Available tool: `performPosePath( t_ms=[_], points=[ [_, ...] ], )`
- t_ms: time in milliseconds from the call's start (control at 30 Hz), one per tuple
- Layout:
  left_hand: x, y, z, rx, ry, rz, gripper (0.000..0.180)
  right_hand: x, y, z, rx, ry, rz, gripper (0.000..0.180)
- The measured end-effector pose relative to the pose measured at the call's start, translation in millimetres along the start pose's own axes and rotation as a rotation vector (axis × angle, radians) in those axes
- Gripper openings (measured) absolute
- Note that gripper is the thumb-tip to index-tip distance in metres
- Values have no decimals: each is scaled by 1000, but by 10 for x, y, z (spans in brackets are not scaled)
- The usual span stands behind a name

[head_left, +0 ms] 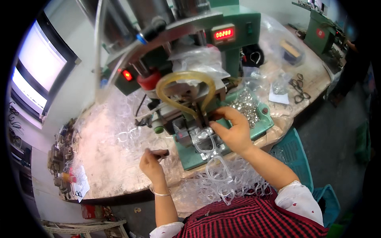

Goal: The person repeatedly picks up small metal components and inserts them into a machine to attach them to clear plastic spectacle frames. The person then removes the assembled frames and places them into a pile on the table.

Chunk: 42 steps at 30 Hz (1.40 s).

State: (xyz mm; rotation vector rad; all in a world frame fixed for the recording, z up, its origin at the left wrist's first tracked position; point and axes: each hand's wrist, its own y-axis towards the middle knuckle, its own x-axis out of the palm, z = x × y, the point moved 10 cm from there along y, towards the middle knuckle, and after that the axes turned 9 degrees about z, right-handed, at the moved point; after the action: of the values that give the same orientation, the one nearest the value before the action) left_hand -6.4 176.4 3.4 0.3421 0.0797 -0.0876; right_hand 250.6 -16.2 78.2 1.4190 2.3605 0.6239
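My right hand (234,131) reaches into the middle of a green bench press (190,156), thumb and forefinger drawn together by its metal fixture (202,134). What lies between those fingertips is too small to make out. A clear plastic eyeglass frame (205,150) sits at the fixture, just below them. Left of the press base, my left hand (152,164) is closed, with a short dark piece (164,153) sticking out from its fingers. A heap of clear eyeglass frames (222,180) lies between my body and the press.
Small shiny metal parts (247,109) are piled on the right of the press base. More clear frames (127,135) lie left of it. A yellowish hose (184,75) loops over the fixture. Dark eyeglass frames (299,89) lie far right; a teal crate (293,152) stands beside the table.
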Motion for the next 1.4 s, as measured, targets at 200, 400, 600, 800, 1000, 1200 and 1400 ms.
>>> performPosePath(
  t_ms=[200, 400, 600, 800, 1000, 1200, 1400],
  points=[
    [81, -146, 1328, 579, -497, -42, 56, -77, -139, 155, 163, 208, 115, 48],
    [414, -42, 2156, 836, -198, -172, 53, 194, -242, -19, 389, 436, 5, 52],
    [731, -1139, 2264, 1382, -110, -679, 53, -34, -135, -118, 179, 61, -187, 38],
    [985, -1424, 2028, 1509, -179, -636, 52, -873, -57, 701, -231, -880, 83, 21],
    [1030, -1476, 1974, 1550, -101, -564, 57, -580, 151, 679, -309, -739, 122, 11],
    [841, -1404, 1835, 1371, -49, -554, 47, -323, 150, 949, -245, -989, -16, 8],
    [-100, -636, 1102, 993, 500, -17, 19, -1562, -299, 1253, 340, 38, 430, 16]
  ],
)
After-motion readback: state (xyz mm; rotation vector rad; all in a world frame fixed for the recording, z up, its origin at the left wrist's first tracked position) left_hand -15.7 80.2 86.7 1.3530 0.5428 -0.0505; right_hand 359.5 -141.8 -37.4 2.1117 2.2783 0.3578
